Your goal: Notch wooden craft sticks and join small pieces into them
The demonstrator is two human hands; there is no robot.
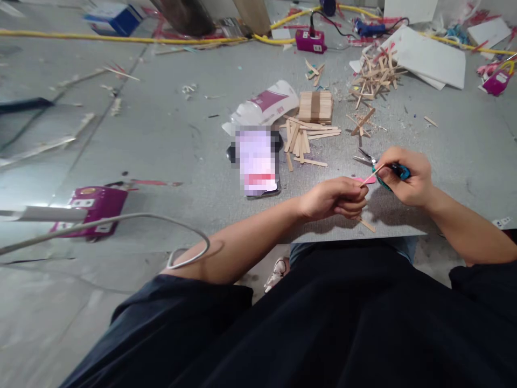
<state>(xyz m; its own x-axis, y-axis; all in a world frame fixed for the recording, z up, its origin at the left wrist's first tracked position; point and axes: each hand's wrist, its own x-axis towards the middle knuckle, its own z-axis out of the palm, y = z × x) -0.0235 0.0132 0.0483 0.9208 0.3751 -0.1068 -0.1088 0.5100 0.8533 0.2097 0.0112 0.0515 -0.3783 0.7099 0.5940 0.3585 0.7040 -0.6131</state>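
Note:
A thin wooden craft stick (374, 173) runs slantwise between my two hands. My left hand (337, 198) is closed, pinching its lower end between thumb and fingers. At its upper end, the thumb and forefinger of my right hand (407, 175) close on it. Pliers (367, 157) with blue-green and black handles sit in my right hand, their jaws apart and pointing away to the left. Just behind the stick, a pink piece (367, 180) shows partly. Another craft stick (367, 224) lies on the table below my left hand.
Loose craft sticks (299, 137), a banded stack of sticks (315, 106), a white plastic bottle (264, 105) and a phone (258, 161) lie ahead. Farther back are a stick pile (377, 73) and white boards (432, 56). A grey cable (161, 215) loops over my left arm.

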